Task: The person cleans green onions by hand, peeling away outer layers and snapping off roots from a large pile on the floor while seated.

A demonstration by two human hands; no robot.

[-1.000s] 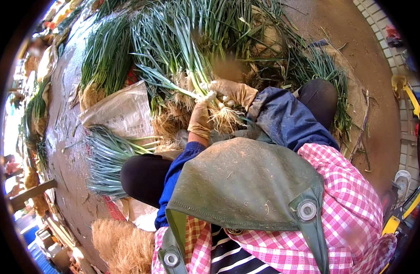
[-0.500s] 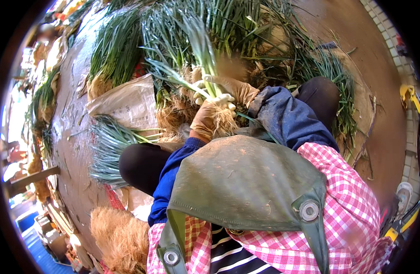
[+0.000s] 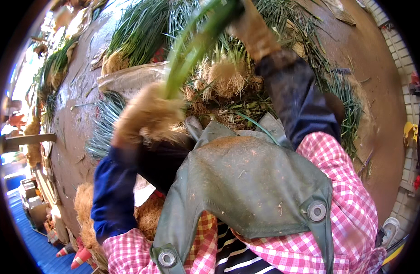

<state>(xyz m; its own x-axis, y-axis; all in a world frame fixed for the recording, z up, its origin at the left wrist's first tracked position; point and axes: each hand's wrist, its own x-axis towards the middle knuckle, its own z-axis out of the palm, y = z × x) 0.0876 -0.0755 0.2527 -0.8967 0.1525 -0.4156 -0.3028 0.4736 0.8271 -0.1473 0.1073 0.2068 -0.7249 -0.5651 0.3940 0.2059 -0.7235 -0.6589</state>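
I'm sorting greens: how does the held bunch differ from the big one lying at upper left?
The held bunch is raised between left hand and right hand; the big bunch lies untouched. The held bunch looks slimmer and paler; the big bunch, darker. The big bunch's roots show plainly; the held bunch's lower end blurs into the left hand. Both are long-leaved and green.

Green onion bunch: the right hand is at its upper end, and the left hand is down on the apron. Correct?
No: the left hand is not on the apron. The head view shows it at the lower end of the green onion bunch. The right hand is indeed at the upper end.
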